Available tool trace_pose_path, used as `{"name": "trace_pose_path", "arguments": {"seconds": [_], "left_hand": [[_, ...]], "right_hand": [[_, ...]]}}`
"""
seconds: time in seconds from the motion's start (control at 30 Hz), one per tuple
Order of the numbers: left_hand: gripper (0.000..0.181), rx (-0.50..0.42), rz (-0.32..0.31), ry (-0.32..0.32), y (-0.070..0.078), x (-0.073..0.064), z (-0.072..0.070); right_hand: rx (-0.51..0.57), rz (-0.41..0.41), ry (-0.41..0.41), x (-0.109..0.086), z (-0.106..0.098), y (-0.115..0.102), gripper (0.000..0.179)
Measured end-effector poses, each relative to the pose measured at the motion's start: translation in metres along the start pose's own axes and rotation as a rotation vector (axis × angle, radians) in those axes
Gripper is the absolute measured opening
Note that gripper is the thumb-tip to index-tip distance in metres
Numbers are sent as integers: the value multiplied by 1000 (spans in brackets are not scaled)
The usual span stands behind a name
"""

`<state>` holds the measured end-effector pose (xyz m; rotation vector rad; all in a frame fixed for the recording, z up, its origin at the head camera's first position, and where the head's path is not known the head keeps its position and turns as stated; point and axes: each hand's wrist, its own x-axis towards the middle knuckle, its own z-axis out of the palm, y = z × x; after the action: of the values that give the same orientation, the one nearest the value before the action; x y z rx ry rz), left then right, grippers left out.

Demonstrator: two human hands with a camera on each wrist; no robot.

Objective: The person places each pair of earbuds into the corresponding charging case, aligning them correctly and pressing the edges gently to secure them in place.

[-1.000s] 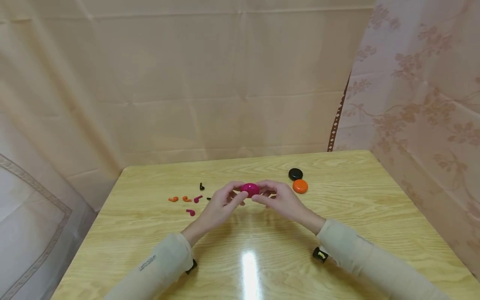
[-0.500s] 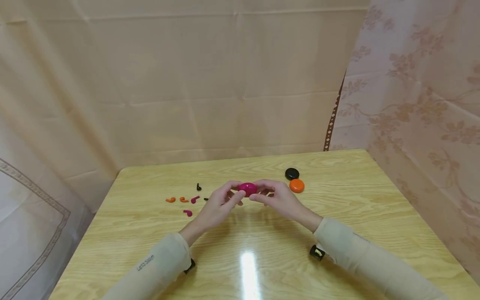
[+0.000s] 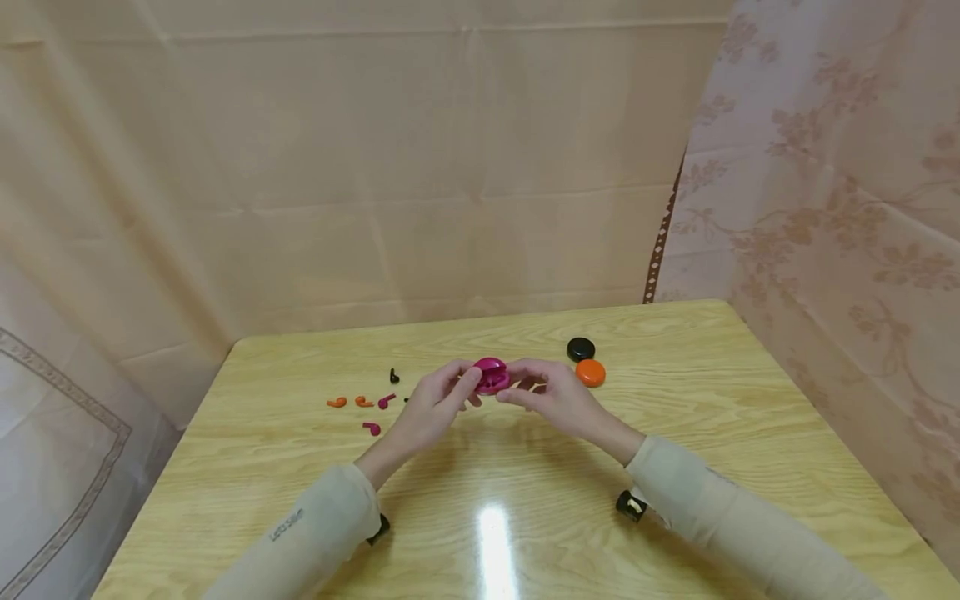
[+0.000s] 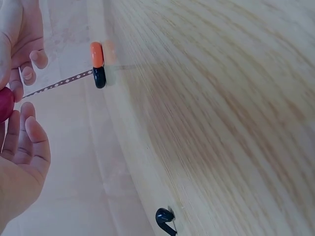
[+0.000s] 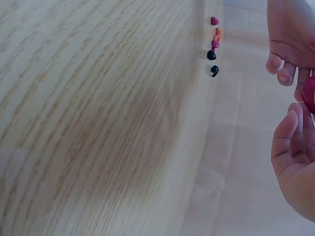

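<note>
Both hands hold a small round magenta earbud case (image 3: 492,377) over the table, its lid raised and the hollowed inside facing the head camera. My left hand (image 3: 433,406) grips it at the left side, thumb across the front. On the opposite side, my right hand (image 3: 561,402) pinches the case between thumb and fingers. Only part of the magenta case (image 4: 6,104) shows at the edge of the left wrist view. Left of the hands lie magenta earbuds (image 3: 372,428), orange earbuds (image 3: 337,402) and a black earbud (image 3: 394,377); another dark one is mostly hidden behind the left hand.
A black round case (image 3: 581,349) and an orange round case (image 3: 590,372) lie side by side at the back right of the wooden table (image 3: 675,400). Behind the table hangs a beige curtain (image 3: 337,167); a flowered cloth (image 3: 847,208) hangs on the right.
The magenta case was closed in both earlier frames; its lid is now lifted, showing the inside. The hands stay nearly in place, and the view has shifted slightly.
</note>
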<state>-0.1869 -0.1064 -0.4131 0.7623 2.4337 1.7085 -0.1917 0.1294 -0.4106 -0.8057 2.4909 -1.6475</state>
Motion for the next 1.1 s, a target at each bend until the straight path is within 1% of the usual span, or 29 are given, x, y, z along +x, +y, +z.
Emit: {"name": "trace_pose_path", "arguments": {"seconds": [0.1, 0.23, 0.4, 0.57, 0.77, 0.87, 0.9, 1.0, 1.1], "left_hand": [[36, -8, 5, -5, -2, 0, 0], [37, -11, 2, -16, -4, 0, -1], [40, -10, -2, -15, -4, -1, -1], [41, -22, 1, -9, -4, -1, -2], [41, -33, -22, -1, -5, -1, -2], [40, -52, -34, -5, -5, -1, -3], [40, -60, -39, -8, -2, -1, -3], [40, -77, -34, -13, -3, -1, -3], [40, -73, -30, -16, -3, -1, -3]], "right_hand": [[9, 2, -2, 0, 0, 1, 27], [52, 25, -10, -1, 0, 2, 26], [107, 63, -27, -2, 1, 2, 25], [145, 108, -27, -2, 0, -1, 28], [165, 163, -29, 0, -2, -6, 31], [181, 167, -31, 0, -2, -6, 31], [184, 166, -30, 0, -1, -6, 31], [195, 167, -30, 0, 0, -6, 33], [201, 178, -28, 0, 0, -6, 35]]}}
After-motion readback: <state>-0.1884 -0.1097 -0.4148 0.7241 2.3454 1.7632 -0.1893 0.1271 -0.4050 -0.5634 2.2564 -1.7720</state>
